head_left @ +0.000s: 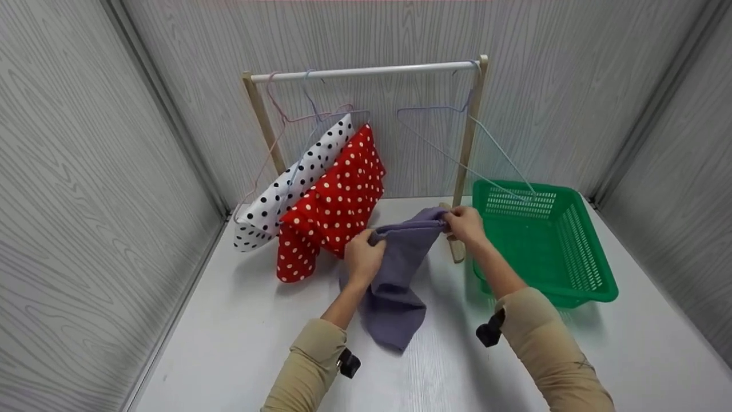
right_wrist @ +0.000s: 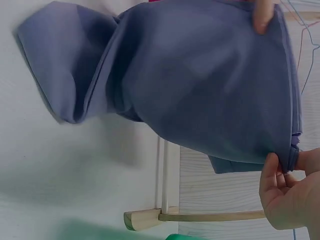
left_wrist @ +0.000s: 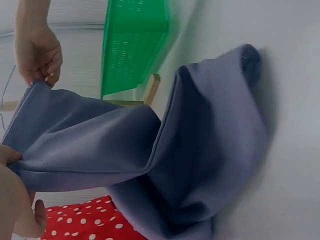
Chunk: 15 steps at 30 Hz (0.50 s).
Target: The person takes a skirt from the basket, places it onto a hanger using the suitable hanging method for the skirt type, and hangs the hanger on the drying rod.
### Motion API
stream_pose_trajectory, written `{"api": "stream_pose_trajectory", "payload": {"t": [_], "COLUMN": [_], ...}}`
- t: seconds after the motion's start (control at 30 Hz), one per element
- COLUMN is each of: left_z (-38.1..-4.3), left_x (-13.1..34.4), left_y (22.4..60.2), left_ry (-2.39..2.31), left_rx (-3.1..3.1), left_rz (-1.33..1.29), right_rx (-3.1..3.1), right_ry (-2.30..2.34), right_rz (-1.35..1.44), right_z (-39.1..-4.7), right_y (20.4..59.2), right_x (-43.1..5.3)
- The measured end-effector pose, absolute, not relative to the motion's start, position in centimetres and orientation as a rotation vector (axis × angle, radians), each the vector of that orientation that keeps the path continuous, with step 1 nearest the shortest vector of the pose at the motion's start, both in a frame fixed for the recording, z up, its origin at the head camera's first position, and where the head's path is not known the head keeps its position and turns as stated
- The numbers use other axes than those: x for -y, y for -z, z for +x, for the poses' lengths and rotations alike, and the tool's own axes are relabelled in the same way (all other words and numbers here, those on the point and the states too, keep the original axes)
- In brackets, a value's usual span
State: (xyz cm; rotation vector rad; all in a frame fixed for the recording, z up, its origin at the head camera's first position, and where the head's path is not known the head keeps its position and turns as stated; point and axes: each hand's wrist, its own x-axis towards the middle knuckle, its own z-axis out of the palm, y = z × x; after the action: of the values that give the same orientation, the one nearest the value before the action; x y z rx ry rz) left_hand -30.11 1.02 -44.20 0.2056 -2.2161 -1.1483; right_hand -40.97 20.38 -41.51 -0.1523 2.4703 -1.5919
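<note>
A grey-purple garment (head_left: 400,257) hangs in folds between both hands, its lower end lying on the white table. My left hand (head_left: 364,257) pinches one end of its hemmed top edge. At the other end of that edge, my right hand (head_left: 464,224) grips the cloth between thumb and fingers, which shows closely in the right wrist view, the hand (right_wrist: 287,192) at the corner. Seen from the left wrist, the fabric (left_wrist: 100,135) stretches between the hands and drops into loose folds. Behind my left hand is a red cloth with white dots (head_left: 343,194) on a hanger.
A small rack with a white rail (head_left: 366,71) and wooden posts stands at the back. A white cloth with black dots (head_left: 297,177) hangs at its left. An unloaded hanger (head_left: 434,107) hangs at the right, over a green basket (head_left: 597,252) on the table.
</note>
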Motion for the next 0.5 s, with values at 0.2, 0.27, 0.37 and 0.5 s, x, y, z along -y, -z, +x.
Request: {"api": "stream_pose_trajectory", "payload": {"t": [0.2,0.27,0.37,0.5], "left_z": [-31.6,-32.0,-32.4,-32.7], "left_x": [-1.5,-1.7,-2.2,-2.7], "left_y": [42.7,42.5,42.4,42.4], "left_ry": [1.162,1.130,1.085,1.131], "left_rx": [2.325,2.422,2.513,2.553], "left_rz": [0.082,0.039,-0.016,-0.026], "right_rx": [-2.729,-2.685,-2.478,-2.495], "right_ry": [1.293,1.269,1.283,1.213], "right_rz": [-0.616,-0.904,-1.239,-1.475], "right_z": [-40.2,-39.6,-38.8,-38.6], "right_y": [41.0,40.6,40.0,39.7], "right_x": [-20.5,-20.3,-19.7,-19.0]}}
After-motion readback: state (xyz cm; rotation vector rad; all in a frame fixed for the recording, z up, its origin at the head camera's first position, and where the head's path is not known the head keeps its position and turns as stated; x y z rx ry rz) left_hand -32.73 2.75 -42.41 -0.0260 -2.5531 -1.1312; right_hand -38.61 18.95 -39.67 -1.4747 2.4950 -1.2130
